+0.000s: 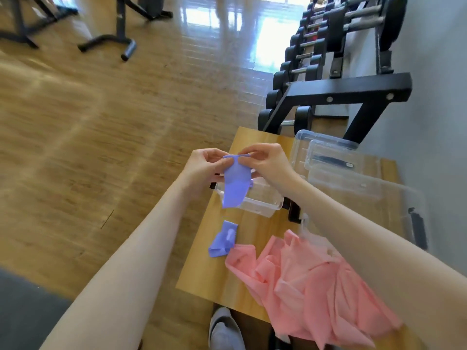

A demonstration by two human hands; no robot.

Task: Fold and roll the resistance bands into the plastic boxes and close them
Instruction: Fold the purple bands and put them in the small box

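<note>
Left hand (206,164) and right hand (265,160) pinched the purple band (236,188) by its top edge; it hung lengthwise, straight down over the open box (262,205) on my worktop (252,137).

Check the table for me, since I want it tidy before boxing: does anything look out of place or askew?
Yes. The pink band lies crumpled in a loose heap and spills over the near edge of the wooden table. The purple band, pinched by both hands, trails its free end at the table's left edge. Nothing looks damaged.
</note>
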